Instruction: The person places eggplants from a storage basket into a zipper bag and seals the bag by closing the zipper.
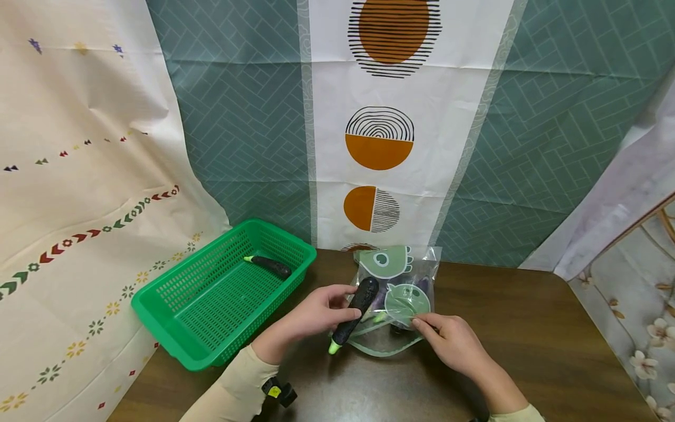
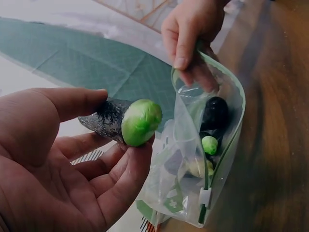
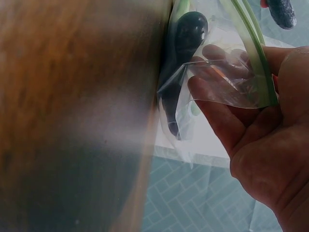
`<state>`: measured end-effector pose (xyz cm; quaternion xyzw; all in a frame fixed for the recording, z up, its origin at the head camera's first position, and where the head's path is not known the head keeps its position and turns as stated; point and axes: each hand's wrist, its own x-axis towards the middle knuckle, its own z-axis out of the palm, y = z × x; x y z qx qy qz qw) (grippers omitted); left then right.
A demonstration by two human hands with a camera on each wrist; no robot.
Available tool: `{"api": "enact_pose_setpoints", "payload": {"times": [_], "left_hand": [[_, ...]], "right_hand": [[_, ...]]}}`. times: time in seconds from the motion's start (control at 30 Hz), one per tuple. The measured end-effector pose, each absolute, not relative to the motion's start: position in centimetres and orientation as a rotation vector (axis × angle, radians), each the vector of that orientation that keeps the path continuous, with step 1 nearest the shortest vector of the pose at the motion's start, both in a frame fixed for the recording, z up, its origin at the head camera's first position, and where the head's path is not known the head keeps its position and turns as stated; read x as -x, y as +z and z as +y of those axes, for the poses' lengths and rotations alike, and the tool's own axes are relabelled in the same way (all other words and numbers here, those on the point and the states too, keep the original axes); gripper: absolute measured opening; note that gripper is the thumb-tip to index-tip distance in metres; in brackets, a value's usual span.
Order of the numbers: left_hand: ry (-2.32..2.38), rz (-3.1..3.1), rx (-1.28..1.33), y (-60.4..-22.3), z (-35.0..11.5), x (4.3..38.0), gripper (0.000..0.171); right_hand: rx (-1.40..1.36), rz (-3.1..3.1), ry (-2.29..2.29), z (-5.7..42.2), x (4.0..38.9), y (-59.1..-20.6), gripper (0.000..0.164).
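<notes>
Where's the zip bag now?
In the head view, the zip bag is right of centre on the table, rim held by the right hand, beside the dark vegetable in the left hand.

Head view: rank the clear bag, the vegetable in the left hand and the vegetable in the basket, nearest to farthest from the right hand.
1. Clear bag: pinched in the right hand.
2. Held vegetable: in the left hand, at the bag's left.
3. Basket vegetable: farther left, inside the green basket.
</notes>
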<state>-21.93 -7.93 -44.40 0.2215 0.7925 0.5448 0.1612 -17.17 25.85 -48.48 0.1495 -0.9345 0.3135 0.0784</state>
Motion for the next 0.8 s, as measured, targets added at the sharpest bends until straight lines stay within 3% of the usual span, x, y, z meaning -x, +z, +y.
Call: {"api": "enact_pose_setpoints", "payload": {"times": [0.8], "left_hand": [[1.209,2.44,-0.854,-45.4,-6.3,20.7,0.056]], "right_hand": [[-0.462,-2.784,0.908,25.8,17.2,-48.6,0.021]]}}
